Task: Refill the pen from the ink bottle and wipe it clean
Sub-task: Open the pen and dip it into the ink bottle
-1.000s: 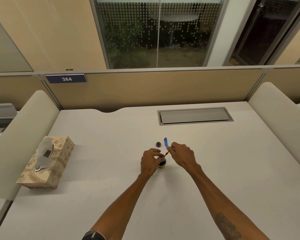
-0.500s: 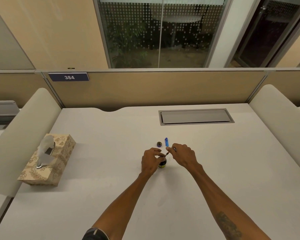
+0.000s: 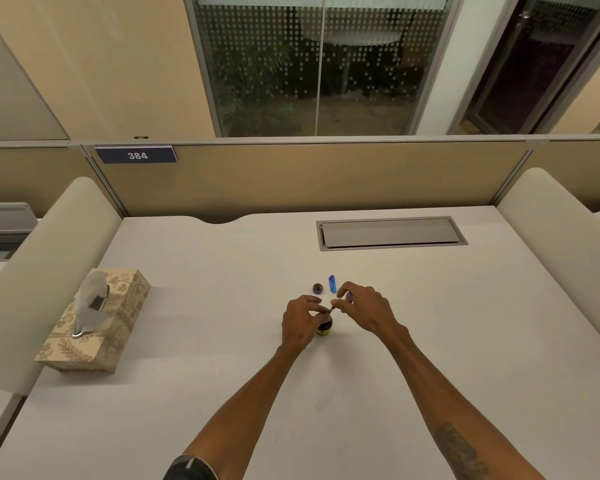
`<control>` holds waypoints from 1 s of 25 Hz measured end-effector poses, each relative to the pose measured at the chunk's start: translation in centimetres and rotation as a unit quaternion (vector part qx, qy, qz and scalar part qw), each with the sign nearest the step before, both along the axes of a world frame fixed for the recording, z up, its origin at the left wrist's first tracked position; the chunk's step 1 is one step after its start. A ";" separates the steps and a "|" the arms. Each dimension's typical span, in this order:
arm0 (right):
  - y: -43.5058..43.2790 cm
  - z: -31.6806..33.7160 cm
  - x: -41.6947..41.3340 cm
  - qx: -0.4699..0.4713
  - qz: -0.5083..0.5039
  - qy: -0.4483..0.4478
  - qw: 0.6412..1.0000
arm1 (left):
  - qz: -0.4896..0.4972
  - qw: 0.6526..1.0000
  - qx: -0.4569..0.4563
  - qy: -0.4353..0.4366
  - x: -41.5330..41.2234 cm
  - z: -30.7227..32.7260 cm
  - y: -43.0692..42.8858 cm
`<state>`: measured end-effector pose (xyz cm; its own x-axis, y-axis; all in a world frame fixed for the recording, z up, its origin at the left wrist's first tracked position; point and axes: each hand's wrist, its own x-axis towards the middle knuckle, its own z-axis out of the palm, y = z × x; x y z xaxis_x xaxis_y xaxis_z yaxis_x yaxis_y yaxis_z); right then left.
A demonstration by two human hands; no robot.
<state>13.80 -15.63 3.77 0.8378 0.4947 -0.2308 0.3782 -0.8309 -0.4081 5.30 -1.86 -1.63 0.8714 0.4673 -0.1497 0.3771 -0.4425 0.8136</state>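
Looking down from your head view: your left hand wraps the ink bottle, standing mid-bench. Your right hand pinches the pen, tilted, tip at the bottle's mouth. Bottle cap and blue pen part lie side by side just beyond your hands. Tissue box, well apart, sits at the bench's left edge, one tissue standing up.

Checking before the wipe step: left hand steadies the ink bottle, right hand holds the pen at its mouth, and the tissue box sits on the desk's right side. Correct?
Not quite. In the head view the tissue box sits on the desk's left side. The rest holds: the left hand steadies the ink bottle, and the right hand holds the pen at its mouth.
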 end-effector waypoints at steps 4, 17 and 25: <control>0.0 0.1 0.1 -0.010 0.009 -0.012 1.000 | -0.001 1.000 -0.003 -0.001 0.0 0.0 -0.1; 0.1 0.2 0.3 0.000 -0.006 -0.019 1.000 | -0.003 1.000 -0.004 0.000 0.1 0.1 0.0; 0.0 0.4 0.9 0.008 -0.003 0.014 1.000 | 0.000 1.000 -0.003 -0.009 0.0 -0.1 0.1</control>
<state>14.70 -15.65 4.18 0.8345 0.4928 -0.2464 0.3609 -0.8268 -0.4316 5.30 -1.79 -1.71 0.8741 0.4659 -0.1370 0.3621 -0.4372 0.8233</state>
